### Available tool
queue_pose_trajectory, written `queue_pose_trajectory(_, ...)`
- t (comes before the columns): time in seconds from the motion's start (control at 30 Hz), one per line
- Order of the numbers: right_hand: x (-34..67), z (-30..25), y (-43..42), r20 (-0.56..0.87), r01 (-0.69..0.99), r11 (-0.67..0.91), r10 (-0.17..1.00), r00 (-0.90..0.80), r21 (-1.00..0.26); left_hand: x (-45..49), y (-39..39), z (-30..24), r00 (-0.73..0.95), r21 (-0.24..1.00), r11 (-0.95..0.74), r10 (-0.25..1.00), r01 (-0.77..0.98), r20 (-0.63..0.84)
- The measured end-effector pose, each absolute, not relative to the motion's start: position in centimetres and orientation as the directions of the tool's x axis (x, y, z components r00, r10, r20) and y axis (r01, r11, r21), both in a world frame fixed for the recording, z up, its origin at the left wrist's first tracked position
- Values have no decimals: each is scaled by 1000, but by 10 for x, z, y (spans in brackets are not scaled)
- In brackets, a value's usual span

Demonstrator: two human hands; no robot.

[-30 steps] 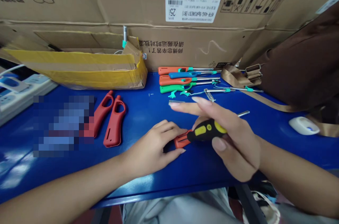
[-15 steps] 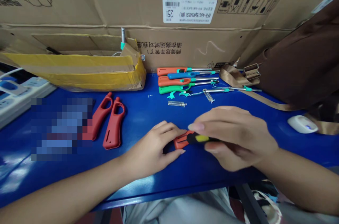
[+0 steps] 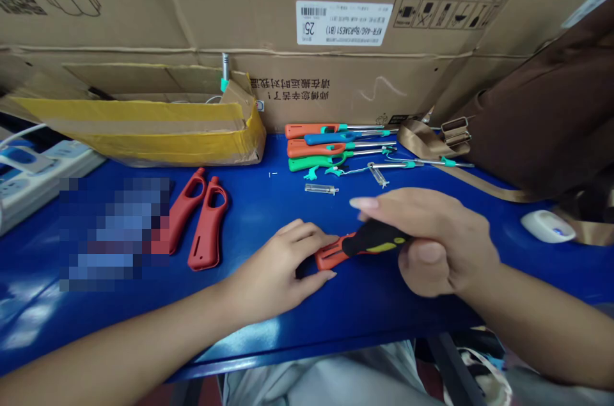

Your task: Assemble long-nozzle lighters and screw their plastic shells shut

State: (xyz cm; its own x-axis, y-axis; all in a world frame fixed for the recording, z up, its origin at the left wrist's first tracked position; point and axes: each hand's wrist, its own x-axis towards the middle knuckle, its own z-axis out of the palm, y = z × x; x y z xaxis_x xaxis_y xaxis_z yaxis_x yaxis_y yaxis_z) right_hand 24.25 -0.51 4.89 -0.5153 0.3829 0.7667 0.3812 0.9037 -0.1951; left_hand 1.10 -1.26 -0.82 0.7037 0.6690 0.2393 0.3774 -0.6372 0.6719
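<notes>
My right hand is wrapped round a black and yellow screwdriver handle, forefinger stretched out along it. The handle lies nearly level, pointing left at a red plastic lighter shell on the blue table. My left hand rests on the table with its fingers curled against the left end of that red shell, pinning it down. The screwdriver's tip is hidden.
Two empty red shells lie to the left. Several assembled long lighters in red, blue and green lie at the back. A taped open carton, a power strip, a brown bag and a white mouse stand round about.
My right hand has turned about the screwdriver handle: fingers open a second ago, then closing over it, now wrapped with the thumb in front. The left hand and the red shell have stayed put.
</notes>
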Motion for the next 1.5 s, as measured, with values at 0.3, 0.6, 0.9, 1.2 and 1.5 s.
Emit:
queue_pose_trajectory(0.3,239,54,-3,747,368,921,333,-575,-128,11,-13,-9,701,655,-655,664,377,261)
queue_pose_trajectory(0.6,239,61,-8,732,342,916,379,-566,-210,11,-12,-10,698,679,-632,674,374,243)
queue_pose_trajectory(0.9,237,59,-10,716,354,911,392,-577,-213,12,-13,-8,697,676,-632,676,380,240)
queue_pose_trajectory(1.2,235,59,-9,686,235,901,430,-587,-364,12,-13,-10,693,672,-641,672,370,260)
queue_pose_trajectory(1.5,233,54,-8,657,206,887,447,-607,-413,11,-13,-10,696,670,-638,674,380,247)
